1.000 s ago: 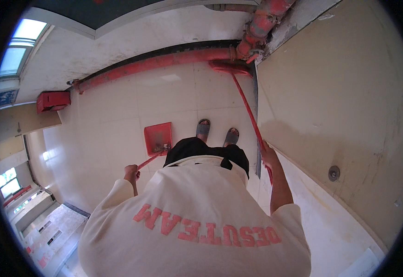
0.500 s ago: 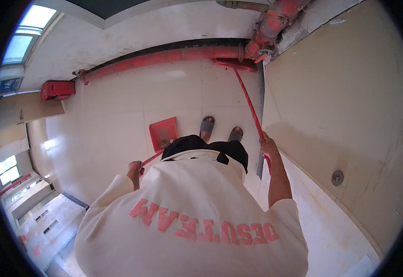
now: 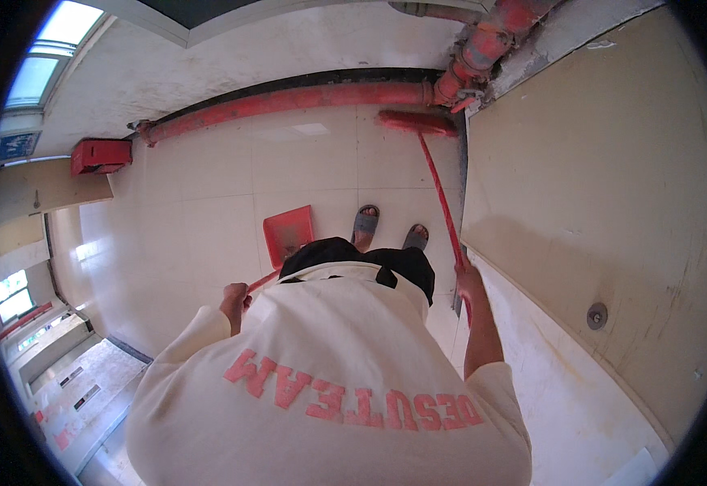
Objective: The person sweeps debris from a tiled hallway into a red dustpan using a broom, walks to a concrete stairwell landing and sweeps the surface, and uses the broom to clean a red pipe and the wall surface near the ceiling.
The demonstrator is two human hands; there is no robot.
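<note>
Pale floor tiles (image 3: pixel 208 194) lie under a broad red bristled broom head (image 3: pixel 416 123); its slender red handle (image 3: pixel 441 194) runs toward five o'clock, clasped in the right grip (image 3: pixel 468 283). At the head's eight o'clock sits a square red dustpan (image 3: pixel 287 229), its stick (image 3: pixel 264 280) held by the nearer left grip (image 3: pixel 236 298).

Trousers (image 3: pixel 408 271) hide one corner of the dustpan (image 3: pixel 287 227); the bits (image 3: pixel 289 250) inside are too small to name. The left hand (image 3: pixel 236 299) covers its handle (image 3: pixel 264 280) end, the right hand (image 3: pixel 470 282) part of the broom (image 3: pixel 418 123). The lower edge crops the shirt (image 3: pixel 321 356).
</note>
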